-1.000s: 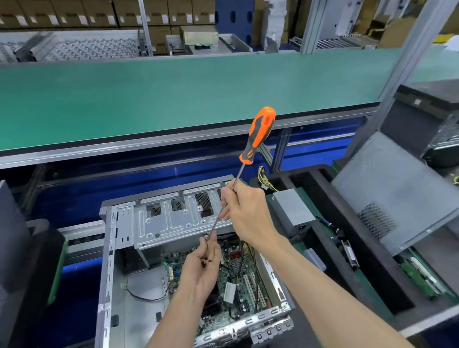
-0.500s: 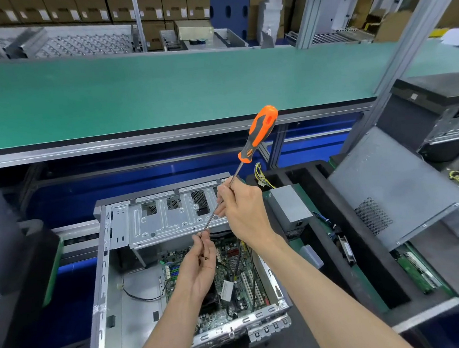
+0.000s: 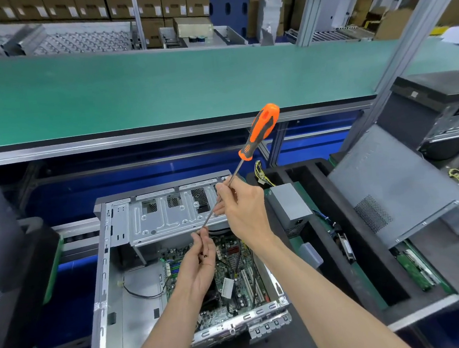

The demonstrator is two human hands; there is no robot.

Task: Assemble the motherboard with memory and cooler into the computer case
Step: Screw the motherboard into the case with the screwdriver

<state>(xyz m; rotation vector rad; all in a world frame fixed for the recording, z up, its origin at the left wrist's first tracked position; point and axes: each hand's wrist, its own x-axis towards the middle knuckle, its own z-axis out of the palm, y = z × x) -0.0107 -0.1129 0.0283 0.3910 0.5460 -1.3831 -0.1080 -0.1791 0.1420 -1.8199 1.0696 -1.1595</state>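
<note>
Judging by the raised screwdriver (image 3: 249,155), pinched at its shaft by the right hand (image 3: 243,209), a screw (image 3: 205,256) is being loaded onto its tip from the cupped left hand (image 3: 200,263), seemingly for fastening the motherboard (image 3: 233,283).

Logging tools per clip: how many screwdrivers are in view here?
1. The orange-handled screwdriver is held above the open computer case, the right hand gripping its shaft and the left hand at its tip. Others may be hidden in the side trays.
</note>
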